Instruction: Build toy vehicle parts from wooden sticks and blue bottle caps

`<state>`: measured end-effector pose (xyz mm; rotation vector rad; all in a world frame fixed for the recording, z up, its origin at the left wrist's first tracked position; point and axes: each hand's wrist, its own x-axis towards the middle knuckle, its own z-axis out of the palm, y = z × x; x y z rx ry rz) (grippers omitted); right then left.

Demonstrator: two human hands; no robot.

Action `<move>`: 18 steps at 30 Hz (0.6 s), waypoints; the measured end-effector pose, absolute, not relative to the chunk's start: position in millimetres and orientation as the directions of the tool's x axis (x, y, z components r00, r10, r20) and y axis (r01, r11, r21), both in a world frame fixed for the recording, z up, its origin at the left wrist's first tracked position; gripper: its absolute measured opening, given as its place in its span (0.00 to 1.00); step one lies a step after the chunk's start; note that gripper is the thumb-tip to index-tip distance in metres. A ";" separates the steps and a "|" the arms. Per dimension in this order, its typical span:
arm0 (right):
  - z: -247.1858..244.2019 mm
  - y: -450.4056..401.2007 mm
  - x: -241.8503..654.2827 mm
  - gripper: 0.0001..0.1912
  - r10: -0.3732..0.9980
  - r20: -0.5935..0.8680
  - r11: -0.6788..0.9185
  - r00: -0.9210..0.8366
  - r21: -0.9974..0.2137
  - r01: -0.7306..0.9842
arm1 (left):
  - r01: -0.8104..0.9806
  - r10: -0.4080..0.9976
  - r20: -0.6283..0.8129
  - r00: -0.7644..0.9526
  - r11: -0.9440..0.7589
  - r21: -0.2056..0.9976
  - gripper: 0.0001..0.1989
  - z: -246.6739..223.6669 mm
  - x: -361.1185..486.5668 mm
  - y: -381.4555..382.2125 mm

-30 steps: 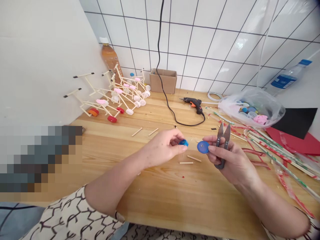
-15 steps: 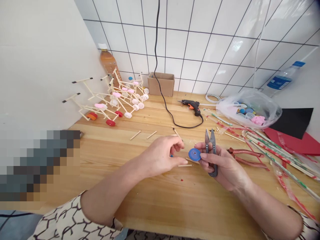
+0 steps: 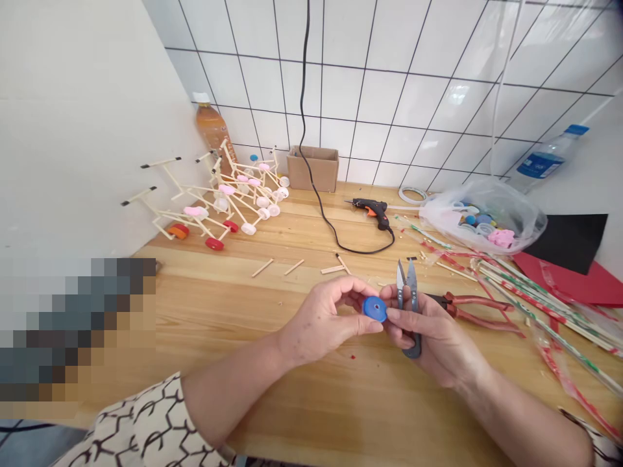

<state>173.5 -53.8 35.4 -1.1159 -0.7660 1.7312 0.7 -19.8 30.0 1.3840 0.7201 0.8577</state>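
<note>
A round blue bottle cap (image 3: 374, 309) with a small hole in its middle is held between my two hands, over the wooden table. The thumb and fingers of my left hand (image 3: 325, 319) are closed on its left side. My right hand (image 3: 431, 331) pinches its right edge and also carries a pair of thread snips (image 3: 411, 305), blades pointing up and apart. Just beyond my hands lie short wooden sticks (image 3: 332, 270), one dark-tipped. Pliers (image 3: 479, 305) with reddish handles rest to the right of my right hand.
Several stick models (image 3: 214, 207) with cap wheels stand at the back left by a tea bottle (image 3: 214, 126). A cardboard box (image 3: 313, 168), a corded glue gun (image 3: 372, 211) and a plastic bag of caps (image 3: 484, 217) line the back. Wrapped sticks (image 3: 540, 301) lie right.
My left hand has moved right and closed on the blue cap. The cap has shifted slightly left and turned in my fingers. The snips remain in my right hand.
</note>
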 end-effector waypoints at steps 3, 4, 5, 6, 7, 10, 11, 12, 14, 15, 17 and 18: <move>36.3 -53.7 178.6 0.13 0.956 -0.254 -0.282 -0.144 -0.932 -0.228 | -0.169 0.838 0.061 0.542 0.037 0.985 0.13 30.3 -2.6 -18.0; 36.8 -53.8 180.5 0.14 0.968 -0.218 -0.239 -0.128 -0.953 -0.184 | -0.187 0.835 0.054 0.548 0.059 0.981 0.14 30.2 -3.8 -17.2; 37.3 -54.0 182.2 0.15 0.974 -0.192 -0.208 -0.117 -0.968 -0.144 | -0.199 0.832 0.044 0.554 0.081 0.977 0.14 30.0 -5.1 -16.3; 38.0 -54.4 183.7 0.17 0.977 -0.179 -0.191 -0.114 -0.976 -0.108 | -0.209 0.829 0.037 0.559 0.097 0.973 0.15 29.8 -6.3 -15.4; 38.8 -54.9 184.7 0.18 0.977 -0.176 -0.185 -0.121 -0.980 -0.074 | -0.217 0.826 0.034 0.562 0.108 0.970 0.16 29.8 -7.4 -14.6; 42.1 -57.3 185.3 0.21 0.969 -0.183 -0.179 -0.169 -0.983 0.042 | -0.219 0.829 0.031 0.558 0.111 0.969 0.16 31.3 -10.3 -12.5; 43.3 -58.2 185.1 0.21 0.966 -0.176 -0.162 -0.190 -0.983 0.085 | -0.214 0.831 0.029 0.555 0.109 0.971 0.15 32.2 -11.0 -11.9; 44.4 -59.2 185.0 0.21 0.964 -0.161 -0.136 -0.211 -0.982 0.129 | -0.209 0.831 0.026 0.556 0.109 0.972 0.15 33.1 -11.6 -11.3; 46.2 -61.2 185.3 0.20 0.965 -0.118 -0.065 -0.236 -0.974 0.218 | -0.203 0.826 0.017 0.563 0.118 0.972 0.15 34.6 -12.6 -10.3; 47.0 -62.2 185.8 0.19 0.966 -0.089 -0.024 -0.242 -0.965 0.260 | -0.200 0.824 0.011 0.566 0.125 0.972 0.15 35.0 -12.9 -9.8; 48.8 -63.9 187.0 0.17 0.969 -0.031 0.054 -0.245 -0.941 0.333 | -0.192 0.822 0.001 0.570 0.132 0.972 0.16 34.9 -13.3 -8.9; 49.9 -64.6 187.6 0.16 0.967 -0.005 0.089 -0.253 -0.929 0.359 | -0.186 0.820 -0.005 0.572 0.136 0.973 0.16 34.6 -13.4 -8.4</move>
